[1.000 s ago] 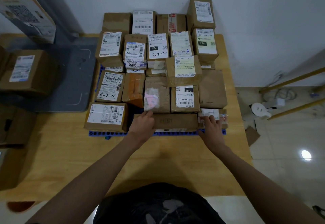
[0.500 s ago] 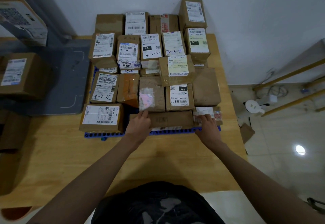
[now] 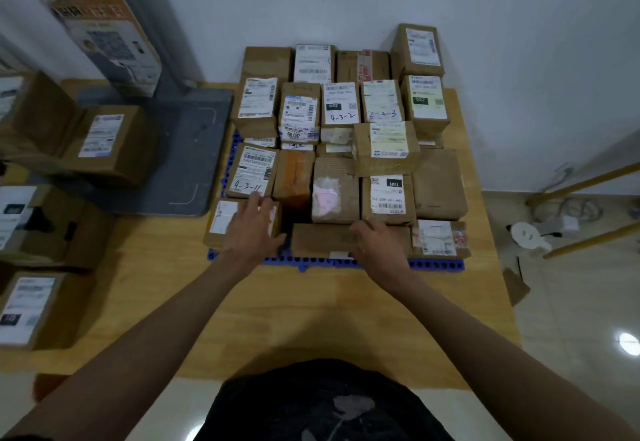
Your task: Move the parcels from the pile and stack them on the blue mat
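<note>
Head view, lower centre: our left hand lies with spread fingers on the front-left parcel, and our right hand rests, fingers loosely bent, on the low front parcel; whether either grips we cannot tell. Both boxes sit at the near edge of the blue mat, packed with stacked parcels. Remaining pile stands at frame left. We judge squaring and closing the gap between these boxes best.
</note>
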Motion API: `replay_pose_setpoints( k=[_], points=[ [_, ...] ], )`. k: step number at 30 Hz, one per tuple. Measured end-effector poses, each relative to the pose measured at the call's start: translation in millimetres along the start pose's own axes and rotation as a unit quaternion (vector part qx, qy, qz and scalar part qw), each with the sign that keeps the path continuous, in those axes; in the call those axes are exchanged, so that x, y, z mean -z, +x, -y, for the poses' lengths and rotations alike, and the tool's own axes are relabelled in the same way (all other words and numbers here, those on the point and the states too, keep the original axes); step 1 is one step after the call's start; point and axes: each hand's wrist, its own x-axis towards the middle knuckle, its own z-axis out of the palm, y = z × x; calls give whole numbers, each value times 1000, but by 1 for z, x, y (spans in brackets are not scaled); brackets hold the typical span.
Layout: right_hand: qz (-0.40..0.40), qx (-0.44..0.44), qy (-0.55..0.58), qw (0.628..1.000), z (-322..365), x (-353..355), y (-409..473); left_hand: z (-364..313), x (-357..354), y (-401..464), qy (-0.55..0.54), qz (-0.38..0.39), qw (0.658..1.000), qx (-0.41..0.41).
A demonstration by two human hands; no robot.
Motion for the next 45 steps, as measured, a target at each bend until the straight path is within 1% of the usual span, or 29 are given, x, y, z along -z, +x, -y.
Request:
replay_pose_setpoints(
  k=[3,4,6,9,14,21,26,28,32,34,38,41,45],
  points=[
    [62,-4,-9,998,14,-12,4,24,-1,-4,-17,86,992,95],
    [79,-8,-18,997,16,-15,5,26,-3,-5,-25,104,988,109],
    [112,-16,-28,993,18,-20,7,23,-7,-5,-24,120,987,105],
    [139,-26,-21,990,18,-23,5,12,-9,-3,-31,120,988,89],
    [137,-21,-16,990,17,-23,6,-5,-15,-1,-37,130,988,75],
    [148,-28,-22,988,19,-21,6,-3,-17,-1,-30,130,989,63],
    [176,-21,-44,983,21,-11,9,-4,-3,-2,-52,149,985,64],
    [180,-24,-54,982,24,-3,11,-3,6,-3,-53,151,986,51],
    [180,-31,-46,982,33,16,14,-3,27,-7,-7,156,987,24],
    [189,-19,-47,981,41,25,16,-2,38,-10,6,144,989,19],
    [203,15,-39,978,66,36,24,13,61,-25,-4,123,992,31],
    [208,64,-62,974,92,35,32,34,78,-46,-6,116,991,60],
    [214,117,-41,969,132,24,40,73,94,-78,-1,95,989,113]
  ],
)
